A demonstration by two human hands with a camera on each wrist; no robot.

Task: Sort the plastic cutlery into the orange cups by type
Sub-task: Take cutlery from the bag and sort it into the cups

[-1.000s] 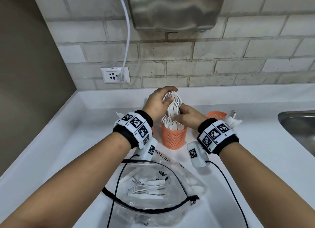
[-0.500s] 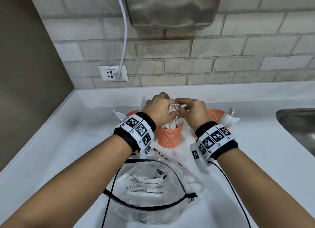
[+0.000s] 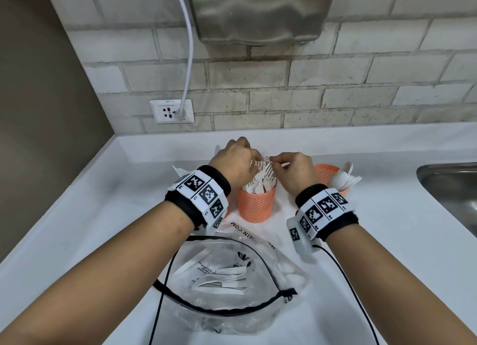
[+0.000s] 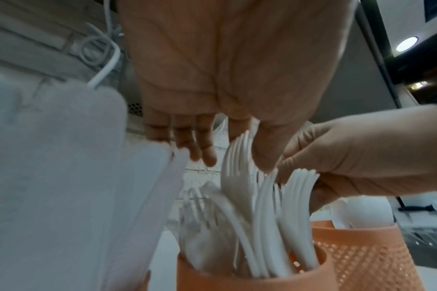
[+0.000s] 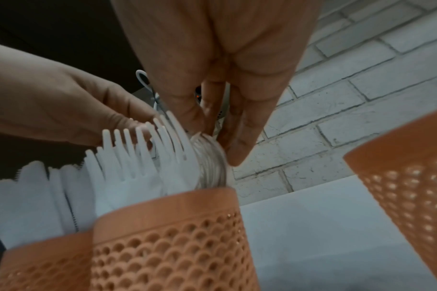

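Observation:
Three orange mesh cups stand in a row. The middle cup [image 3: 255,205] [image 5: 167,236] holds several white plastic forks [image 3: 260,183] [image 4: 262,206], tines up. Both hands meet above it. My left hand [image 3: 236,164] [image 4: 250,149] pinches fork tips between thumb and forefinger, its other fingers fairly straight. My right hand [image 3: 277,165] [image 5: 213,141] pinches the tines from the other side. The right cup [image 3: 326,173] [image 5: 406,187] holds white spoons [image 3: 343,179]. My left wrist mostly hides the left cup [image 5: 45,261], which holds white knives [image 5: 25,196].
A clear zip bag [image 3: 227,275] with more white cutlery lies open on the white counter [image 3: 103,228] in front of the cups. A steel sink [image 3: 451,189] is at the right. A brick wall, a socket [image 3: 171,111] and a hand dryer lie behind.
The bundle of forks, held above the middle cup a second ago, has gone down into it. Both hands have dropped lower and now sit at the tines.

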